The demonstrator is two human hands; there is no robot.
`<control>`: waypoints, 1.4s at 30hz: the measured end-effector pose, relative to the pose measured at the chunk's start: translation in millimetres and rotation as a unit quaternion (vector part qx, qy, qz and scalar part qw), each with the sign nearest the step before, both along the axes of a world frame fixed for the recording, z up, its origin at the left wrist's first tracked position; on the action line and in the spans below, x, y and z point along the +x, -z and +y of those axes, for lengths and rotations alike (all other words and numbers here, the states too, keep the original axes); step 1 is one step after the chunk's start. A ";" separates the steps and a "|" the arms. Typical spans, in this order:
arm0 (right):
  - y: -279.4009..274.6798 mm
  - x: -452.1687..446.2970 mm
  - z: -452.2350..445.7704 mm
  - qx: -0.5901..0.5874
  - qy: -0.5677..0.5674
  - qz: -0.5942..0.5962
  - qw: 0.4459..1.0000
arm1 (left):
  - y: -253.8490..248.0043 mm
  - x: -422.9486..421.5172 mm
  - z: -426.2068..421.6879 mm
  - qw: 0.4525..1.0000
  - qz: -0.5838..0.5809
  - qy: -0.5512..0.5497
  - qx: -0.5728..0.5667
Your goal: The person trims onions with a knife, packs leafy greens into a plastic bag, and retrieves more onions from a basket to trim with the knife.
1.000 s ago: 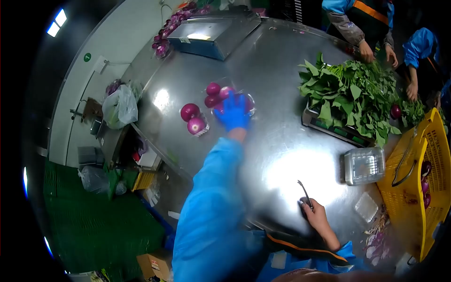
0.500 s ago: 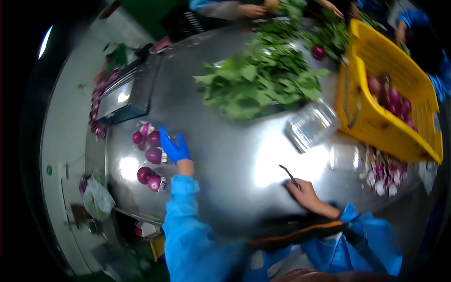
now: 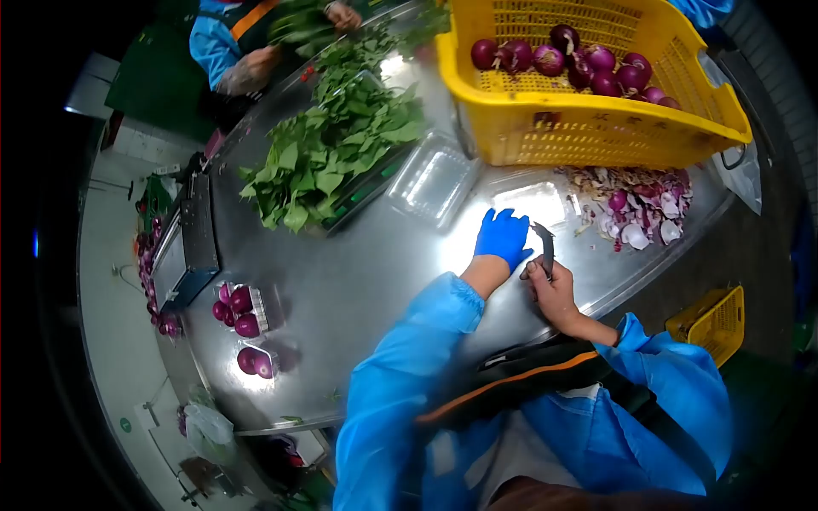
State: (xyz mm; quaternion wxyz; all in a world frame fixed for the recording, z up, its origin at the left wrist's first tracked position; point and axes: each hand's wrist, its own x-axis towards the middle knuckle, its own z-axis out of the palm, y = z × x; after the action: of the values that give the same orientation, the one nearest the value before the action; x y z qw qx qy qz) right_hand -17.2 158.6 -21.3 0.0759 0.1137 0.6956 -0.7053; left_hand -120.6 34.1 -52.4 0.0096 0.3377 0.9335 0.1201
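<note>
My left hand [image 3: 504, 238], in a blue glove, is over the bright part of the metal table [image 3: 358, 281], fingers apart and nothing in it. Just to its right, my bare right hand [image 3: 552, 291] grips a small dark curved knife [image 3: 546, 243], blade pointing up. Beyond my left hand is a clear plastic tray [image 3: 434, 181]. A yellow crate [image 3: 596, 136] with several red onions [image 3: 548, 60] stands at the back. Onion peelings [image 3: 643, 213] lie to the right of my hands. Packed red onions [image 3: 241, 300] sit at the left in clear trays.
Leafy greens [image 3: 328, 153] lie on a scale left of the clear tray. A co-worker's hands [image 3: 260, 64] handle greens at the top left. A metal box-like device [image 3: 183, 251] is at the far left edge; a smaller yellow basket [image 3: 711, 324] stands below the table's right side.
The view has swung right toward the yellow crate. My left hand has left the packed onions and come beside the knife. My right hand still grips the knife.
</note>
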 end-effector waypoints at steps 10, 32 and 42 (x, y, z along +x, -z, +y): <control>17.4 -1.3 85.4 -0.020 0.022 0.008 1.000 | -67.3 49.2 -8.4 0.982 -0.145 -0.098 -0.072; 69.9 -79.6 241.0 0.191 -0.175 0.221 0.941 | -95.1 -391.4 176.8 0.972 -0.049 -0.045 -0.225; 66.5 -92.6 243.7 0.135 -0.138 0.172 0.966 | -24.3 -419.4 172.3 0.964 -0.007 -0.101 -0.245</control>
State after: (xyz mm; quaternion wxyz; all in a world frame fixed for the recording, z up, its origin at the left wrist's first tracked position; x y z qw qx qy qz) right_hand -109.8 402.3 -87.8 0.0359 -0.0976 0.7960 -0.5963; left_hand -540.0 206.3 -28.1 0.0864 0.2285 0.9635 -0.1091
